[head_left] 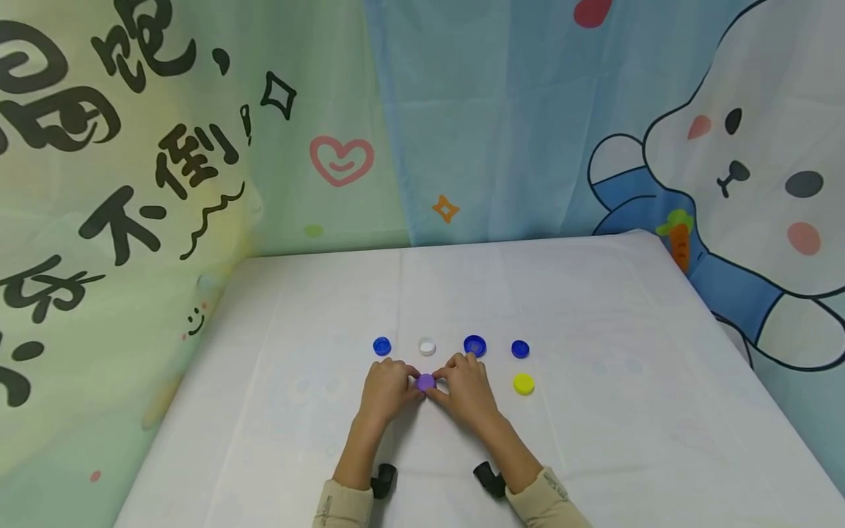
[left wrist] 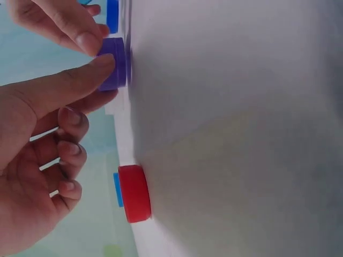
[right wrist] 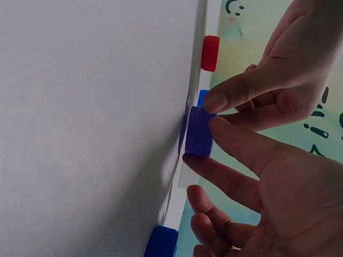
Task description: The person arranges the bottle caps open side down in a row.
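A purple bottle cap is pinched between both hands at the middle of the table. My left hand grips its left side by thumb and fingertip, and my right hand pinches the right side the same way. In the left wrist view the purple cap is right at the white cloth, its flat top facing away from the table. A red cap lies close by the left hand; in the head view that hand hides it. The right wrist view has a blue cap near the right hand's lower fingers.
Behind the hands runs a row: a blue cap, a white cap, a larger blue cap and another blue cap. A yellow cap lies right of the right hand. Printed curtains border the white table.
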The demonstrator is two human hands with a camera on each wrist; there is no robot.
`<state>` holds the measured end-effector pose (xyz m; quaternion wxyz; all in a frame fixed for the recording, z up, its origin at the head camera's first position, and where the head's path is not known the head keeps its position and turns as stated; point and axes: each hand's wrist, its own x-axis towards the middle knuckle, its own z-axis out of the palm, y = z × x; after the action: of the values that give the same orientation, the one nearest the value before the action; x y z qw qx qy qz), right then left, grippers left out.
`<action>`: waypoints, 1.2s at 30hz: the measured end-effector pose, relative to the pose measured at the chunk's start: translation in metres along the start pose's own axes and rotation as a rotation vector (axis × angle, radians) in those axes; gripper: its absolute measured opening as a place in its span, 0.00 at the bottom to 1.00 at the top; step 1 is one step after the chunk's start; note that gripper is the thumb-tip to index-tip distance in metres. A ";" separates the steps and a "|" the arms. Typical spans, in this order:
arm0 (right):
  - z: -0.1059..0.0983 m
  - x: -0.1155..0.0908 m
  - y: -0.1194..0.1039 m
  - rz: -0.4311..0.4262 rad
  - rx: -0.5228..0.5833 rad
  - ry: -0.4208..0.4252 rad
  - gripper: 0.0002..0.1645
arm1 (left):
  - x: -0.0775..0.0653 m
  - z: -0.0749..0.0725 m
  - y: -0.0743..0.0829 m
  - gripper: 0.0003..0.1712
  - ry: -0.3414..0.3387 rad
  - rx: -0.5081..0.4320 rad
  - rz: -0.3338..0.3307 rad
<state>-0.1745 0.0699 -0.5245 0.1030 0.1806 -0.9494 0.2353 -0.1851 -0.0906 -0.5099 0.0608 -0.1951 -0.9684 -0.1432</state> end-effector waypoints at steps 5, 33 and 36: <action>0.000 0.001 0.000 -0.024 -0.022 0.009 0.15 | 0.000 -0.001 0.001 0.14 -0.004 0.024 -0.006; 0.010 0.027 -0.051 0.024 0.196 -0.029 0.18 | -0.024 -0.043 -0.048 0.20 0.023 -0.315 -0.281; 0.020 0.027 -0.050 0.014 0.107 -0.058 0.21 | -0.026 -0.040 -0.054 0.22 -0.034 -0.354 -0.298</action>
<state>-0.1822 0.0109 -0.5134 0.0639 0.1858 -0.9393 0.2812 -0.1795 -0.1596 -0.4896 -0.0124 -0.0601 -0.9471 -0.3150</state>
